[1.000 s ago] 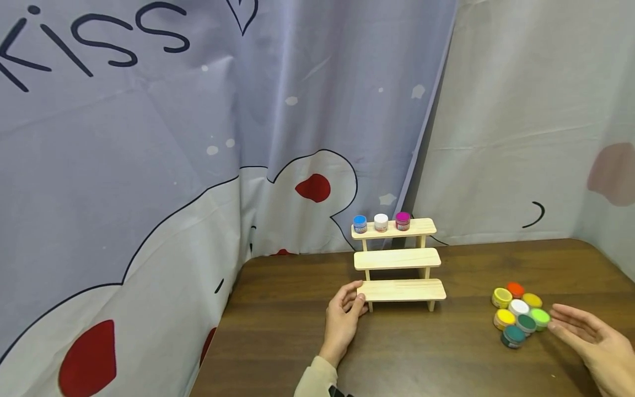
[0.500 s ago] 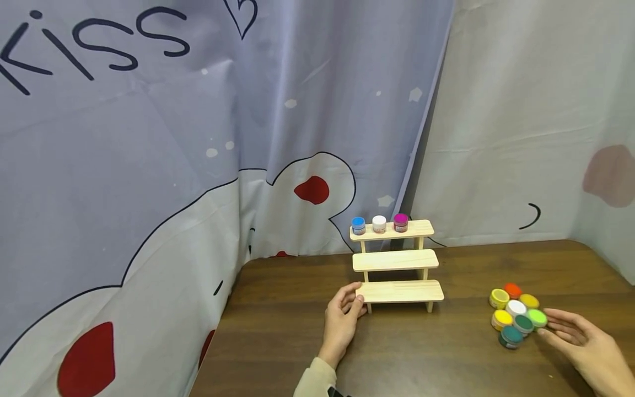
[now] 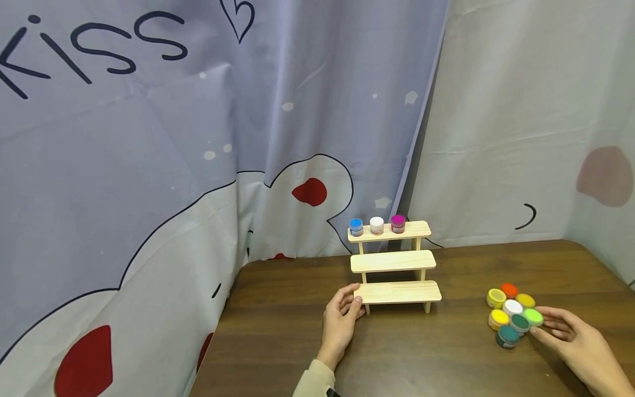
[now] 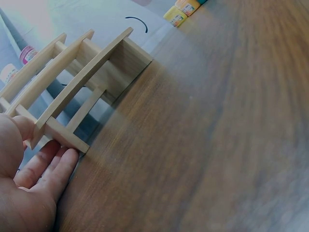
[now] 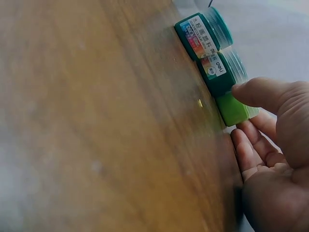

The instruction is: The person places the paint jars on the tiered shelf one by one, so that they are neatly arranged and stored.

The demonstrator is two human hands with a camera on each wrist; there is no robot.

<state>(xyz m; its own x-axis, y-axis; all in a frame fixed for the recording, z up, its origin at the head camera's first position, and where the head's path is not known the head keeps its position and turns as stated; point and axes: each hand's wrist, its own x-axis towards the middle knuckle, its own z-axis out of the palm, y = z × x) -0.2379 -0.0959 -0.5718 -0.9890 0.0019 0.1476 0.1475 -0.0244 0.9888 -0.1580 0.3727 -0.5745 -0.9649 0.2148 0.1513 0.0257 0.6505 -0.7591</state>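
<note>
Your left hand (image 3: pixel 339 325) pinches the left end of the lowest shelf on a pale wooden three-tier stand (image 3: pixel 393 261). Well to the stand's right, your right hand (image 3: pixel 577 342) has thumb and fingers parted around the edge of a light green plastic jar (image 3: pixel 533 316); you cannot tell whether it is gripped. Against that jar, a dark green jar (image 5: pixel 224 86) bears a white label seeming to read "deli", with smaller print illegible. Six other coloured jars (image 3: pixel 512 307) cluster there. Atop the stand sit blue (image 3: pixel 356 227), white (image 3: pixel 376 225) and magenta (image 3: pixel 398 224) jars. Behind it, a grey-lilac curtain (image 3: pixel 163 127) says "kiss".
</note>
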